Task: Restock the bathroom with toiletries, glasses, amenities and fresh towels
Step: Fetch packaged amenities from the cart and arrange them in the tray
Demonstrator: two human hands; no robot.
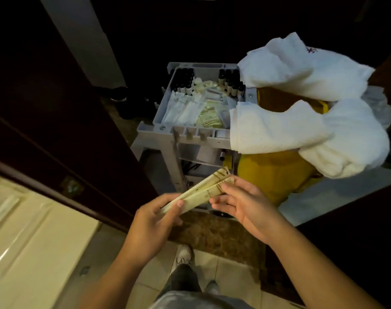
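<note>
While the left hand [154,219] grips the near end of two long beige packets [203,188], thumb pressed flat on top and fingers curled under, the right hand [241,206] pinches them closer to the far end. Its fingers are only loosely bent, thumb below and fingertips on the top edge. So both hands have hold of the packets, which fan out a bit and sit in the air just in front of the cart [158,130], lower than its top tray.

Up in that tray there are dark bottles [183,81] in rows along the back corners, with white sachets [181,108] lying in front of them. White towels [301,72] are draped over the cart's right side, partly covering a yellow bag [274,175] that hangs there. Left of the cart is a dark door [56,108]. A shoe [183,257] shows on the tiles well in front of the cart.
</note>
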